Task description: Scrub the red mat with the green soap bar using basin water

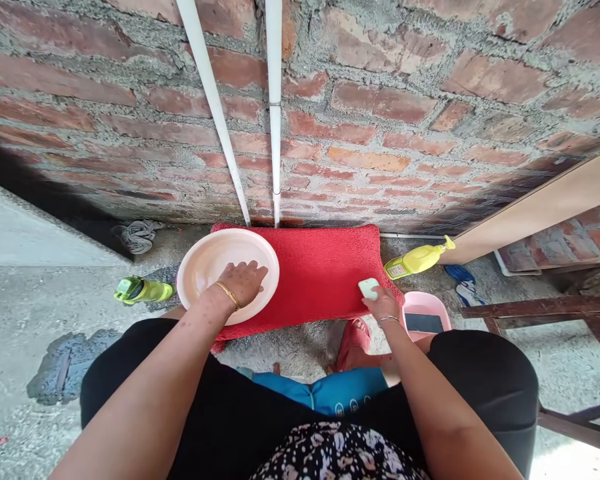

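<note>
A pale pink basin [195, 257] stands on the left end of a bench covered in red cloth [320, 267]. My left hand [243, 283] hangs over the basin's right half, back upward, fingers loosely bent and slightly apart, with nothing visible in them. I cannot tell whether it touches the basin. At the right end of the cloth, my right hand [381, 303] grips a small pale mint-green block with rounded corners [368, 288]. The block is close to the cloth; its exact kind is unclear.
A yellow pump bottle [417, 260] leans beyond the bench's right end, above a pink tub [427, 303] holding a dark flat object. A green bottle [143, 291] and a grey rag [139, 235] are at left. A brick wall [355, 133] with white pipes rises behind.
</note>
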Demonstrator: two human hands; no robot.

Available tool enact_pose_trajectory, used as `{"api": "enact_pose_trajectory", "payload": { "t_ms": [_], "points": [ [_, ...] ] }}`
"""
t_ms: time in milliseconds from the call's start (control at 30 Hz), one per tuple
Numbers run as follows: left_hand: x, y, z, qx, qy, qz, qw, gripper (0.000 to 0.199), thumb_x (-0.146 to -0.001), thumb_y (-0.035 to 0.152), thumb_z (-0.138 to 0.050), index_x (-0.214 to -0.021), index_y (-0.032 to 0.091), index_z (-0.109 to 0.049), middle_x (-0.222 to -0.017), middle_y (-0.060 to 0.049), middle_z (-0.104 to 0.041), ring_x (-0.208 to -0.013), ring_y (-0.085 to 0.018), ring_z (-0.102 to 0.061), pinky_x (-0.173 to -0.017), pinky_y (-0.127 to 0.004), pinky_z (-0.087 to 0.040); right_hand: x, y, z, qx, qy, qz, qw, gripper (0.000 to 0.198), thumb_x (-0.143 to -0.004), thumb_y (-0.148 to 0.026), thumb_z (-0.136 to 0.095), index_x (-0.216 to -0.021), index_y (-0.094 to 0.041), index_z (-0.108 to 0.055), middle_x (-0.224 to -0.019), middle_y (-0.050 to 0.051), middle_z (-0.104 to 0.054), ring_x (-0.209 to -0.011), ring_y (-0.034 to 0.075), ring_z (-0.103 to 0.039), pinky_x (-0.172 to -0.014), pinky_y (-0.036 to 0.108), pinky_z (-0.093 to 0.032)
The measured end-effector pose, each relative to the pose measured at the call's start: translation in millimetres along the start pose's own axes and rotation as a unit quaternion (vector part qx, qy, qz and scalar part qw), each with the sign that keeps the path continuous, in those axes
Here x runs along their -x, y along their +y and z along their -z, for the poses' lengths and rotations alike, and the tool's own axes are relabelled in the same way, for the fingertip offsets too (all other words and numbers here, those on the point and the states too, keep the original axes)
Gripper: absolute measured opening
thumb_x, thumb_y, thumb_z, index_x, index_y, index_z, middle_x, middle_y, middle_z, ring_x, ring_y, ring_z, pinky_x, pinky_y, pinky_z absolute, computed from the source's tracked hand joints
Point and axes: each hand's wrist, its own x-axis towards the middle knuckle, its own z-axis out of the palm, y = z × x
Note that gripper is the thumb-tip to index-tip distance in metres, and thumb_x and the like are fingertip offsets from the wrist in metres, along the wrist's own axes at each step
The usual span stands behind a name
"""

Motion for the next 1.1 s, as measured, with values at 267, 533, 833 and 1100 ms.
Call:
{"api": "enact_pose_trajectory", "payload": {
  "t_ms": [267,533,833,1100],
  "points": [
    [0.0,-0.6,-3.2,0.004,-0.007,-0.001,1.0,0.036,-0.087,0.03,-0.044,-0.123,0.023,-0.05,-0.124,-0.012,-0.053,-0.112,-0.027,-0.051,-0.09,-0.044,-0.039,12.8,-33.5,-2.6,-0.023,0.001,0.03,0.999,0.046,-0.072,-0.043,-0.064,-0.112,-0.022,-0.06,-0.109,0.007,-0.053,-0.09,0.02,-0.056,-0.081,0.032,-0.041],
    [-6.7,-7.6,-8.8,0.015,-0.018,0.005,1.0,0.04,-0.087,0.032,-0.042,-0.126,0.024,-0.047,-0.129,-0.012,-0.051,-0.114,-0.027,-0.05,-0.091,-0.045,-0.039,38.8,-149.1,-26.2,0.061,-0.083,0.27,0.957,0.044,-0.073,-0.038,-0.062,-0.115,-0.028,-0.057,-0.117,0.007,-0.05,-0.102,0.022,-0.049,-0.09,0.035,-0.034],
    [-44.9,-26.0,-75.8,0.052,-0.035,0.084,0.995,0.044,-0.086,0.027,-0.041,-0.129,0.025,-0.044,-0.132,-0.013,-0.046,-0.119,-0.028,-0.047,-0.09,-0.045,-0.041,-9.3,-18.0,-4.6,-0.037,-0.027,-0.01,0.999,0.047,-0.07,-0.042,-0.066,-0.112,-0.023,-0.059,-0.109,0.008,-0.052,-0.084,0.019,-0.057,-0.079,0.033,-0.042],
    [-71.7,-29.4,-127.3,0.066,-0.053,0.193,0.977,0.069,-0.083,0.044,-0.046,-0.146,0.033,-0.018,-0.154,-0.018,-0.014,-0.138,-0.04,-0.021,-0.092,-0.057,-0.038,-11.6,22.1,-3.4,-0.179,0.014,-0.129,0.975,0.043,-0.065,-0.047,-0.066,-0.099,-0.02,-0.061,-0.09,0.006,-0.057,-0.085,0.022,-0.059,-0.078,0.037,-0.047]
  ]
}}
